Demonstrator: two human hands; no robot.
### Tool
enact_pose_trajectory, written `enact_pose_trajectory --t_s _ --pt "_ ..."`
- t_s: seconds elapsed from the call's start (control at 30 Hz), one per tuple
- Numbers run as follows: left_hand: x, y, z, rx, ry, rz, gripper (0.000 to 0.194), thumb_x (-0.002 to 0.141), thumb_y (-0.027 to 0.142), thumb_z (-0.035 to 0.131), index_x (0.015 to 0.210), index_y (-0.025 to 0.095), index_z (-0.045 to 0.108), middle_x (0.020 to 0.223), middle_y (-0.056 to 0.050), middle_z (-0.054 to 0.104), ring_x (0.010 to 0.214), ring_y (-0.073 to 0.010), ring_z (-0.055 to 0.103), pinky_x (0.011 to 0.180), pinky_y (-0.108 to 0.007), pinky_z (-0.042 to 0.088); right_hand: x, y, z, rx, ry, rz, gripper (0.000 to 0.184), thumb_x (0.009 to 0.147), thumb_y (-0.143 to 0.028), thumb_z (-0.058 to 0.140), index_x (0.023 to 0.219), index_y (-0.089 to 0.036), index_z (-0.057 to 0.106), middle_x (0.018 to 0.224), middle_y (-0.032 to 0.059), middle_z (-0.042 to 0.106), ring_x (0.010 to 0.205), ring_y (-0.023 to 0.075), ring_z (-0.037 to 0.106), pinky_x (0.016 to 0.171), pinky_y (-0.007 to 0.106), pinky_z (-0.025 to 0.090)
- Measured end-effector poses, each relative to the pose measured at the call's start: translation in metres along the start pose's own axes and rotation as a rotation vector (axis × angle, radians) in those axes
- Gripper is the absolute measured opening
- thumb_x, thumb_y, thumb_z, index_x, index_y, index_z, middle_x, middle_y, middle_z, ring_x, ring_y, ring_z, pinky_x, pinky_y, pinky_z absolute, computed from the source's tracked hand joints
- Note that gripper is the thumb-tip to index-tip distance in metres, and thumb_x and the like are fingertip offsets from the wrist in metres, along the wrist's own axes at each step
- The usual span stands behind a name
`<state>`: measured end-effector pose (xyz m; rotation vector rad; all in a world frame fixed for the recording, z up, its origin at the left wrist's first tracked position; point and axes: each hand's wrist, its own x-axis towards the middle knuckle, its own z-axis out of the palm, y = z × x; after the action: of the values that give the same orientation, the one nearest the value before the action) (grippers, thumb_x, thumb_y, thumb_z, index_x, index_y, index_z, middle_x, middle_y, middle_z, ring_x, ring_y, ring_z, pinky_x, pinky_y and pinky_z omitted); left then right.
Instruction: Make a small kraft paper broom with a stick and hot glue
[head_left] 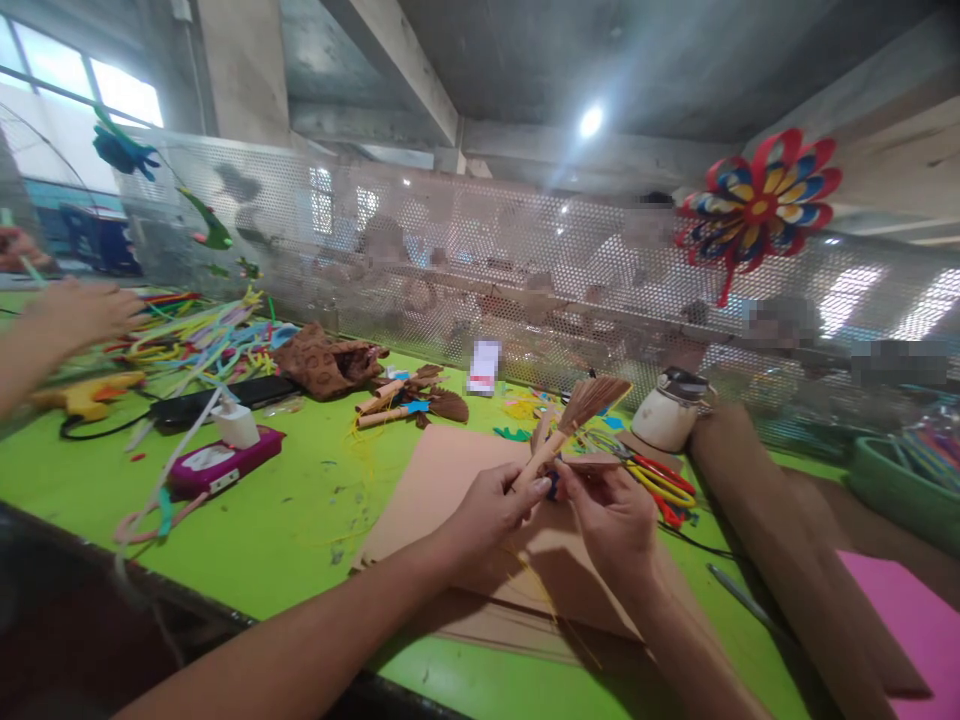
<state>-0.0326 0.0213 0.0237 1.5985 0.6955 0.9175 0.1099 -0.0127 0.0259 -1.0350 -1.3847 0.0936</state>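
A rolled brown paper tube (541,460) with a pleated paper fan (596,402) at its far end slants up to the right. My left hand (501,508) is closed around the tube's lower part. Beside it, my right hand (616,520) pinches a flat folded piece of brown paper (592,464) against the tube. A small dark blue bit shows between the two hands; its kind is unclear. Thin yellow strands hang below them. Under both hands lie sheets of brown paper (450,470) on the green table.
Similar paper tubes with fans (382,410) lie behind the sheets. Red and yellow-handled scissors (664,480) and a white jug (670,412) stand to the right. At left are a magenta power strip (225,462), a yellow glue gun (86,395) and another person's hand (82,310). A mesh screen (465,260) runs behind.
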Motion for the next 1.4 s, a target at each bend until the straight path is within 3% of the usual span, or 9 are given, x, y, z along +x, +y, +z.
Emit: enact_pose_trajectory --t_s 0.2,0.37,0.5,0.97,1.4 --pt "0.002 -0.011 -0.001 0.234 0.18 0.09 0.04 0.079 0.053 0.048 0.073 0.014 0.057 0.06 0.001 0.047 0.058 -0.0118 0.042 0.051 -0.022 0.029 -0.004 0.008 0.004 0.089 -0.022 0.031 0.013 0.076 -0.03 0.063 0.081 -0.018 0.064 0.074 0.0034 0.066 0.065 0.0149 0.061 0.062 0.027 0.053" --pt "-0.001 -0.012 -0.003 0.359 0.242 0.139 0.037 0.082 0.049 0.045 0.073 0.015 0.058 0.063 -0.001 0.052 0.059 -0.0128 0.045 0.052 -0.023 0.028 -0.007 0.008 0.005 0.161 -0.036 0.022 0.012 0.075 -0.025 0.064 0.084 -0.018 0.062 0.075 0.0029 0.065 0.065 0.014 0.062 0.064 0.028 0.054" --pt "-0.003 -0.011 -0.003 0.409 0.257 0.152 0.036 0.082 0.047 0.045 0.074 0.015 0.058 0.062 -0.001 0.053 0.057 -0.0126 0.045 0.052 -0.023 0.027 -0.007 0.001 0.005 0.104 -0.002 0.003 0.009 0.076 -0.024 0.063 0.082 -0.017 0.062 0.072 0.002 0.065 0.061 0.0133 0.062 0.061 0.027 0.054" --pt "-0.007 -0.005 -0.004 0.599 0.309 0.171 0.031 0.085 0.04 0.042 0.078 0.016 0.06 0.066 -0.002 0.057 0.057 -0.0121 0.046 0.053 -0.023 0.029 -0.005 0.0 0.008 0.135 0.01 0.149 0.018 0.075 -0.032 0.064 0.079 -0.014 0.064 0.065 0.0025 0.066 0.056 0.0142 0.061 0.058 0.029 0.053" --pt "-0.008 -0.003 -0.005 0.667 0.303 0.176 0.033 0.087 0.04 0.039 0.078 0.016 0.06 0.066 -0.002 0.058 0.057 -0.0121 0.047 0.052 -0.022 0.029 -0.005 0.001 0.009 0.2 -0.049 0.286 0.023 0.075 -0.036 0.063 0.078 -0.013 0.064 0.063 0.0024 0.065 0.057 0.0144 0.06 0.06 0.03 0.051"
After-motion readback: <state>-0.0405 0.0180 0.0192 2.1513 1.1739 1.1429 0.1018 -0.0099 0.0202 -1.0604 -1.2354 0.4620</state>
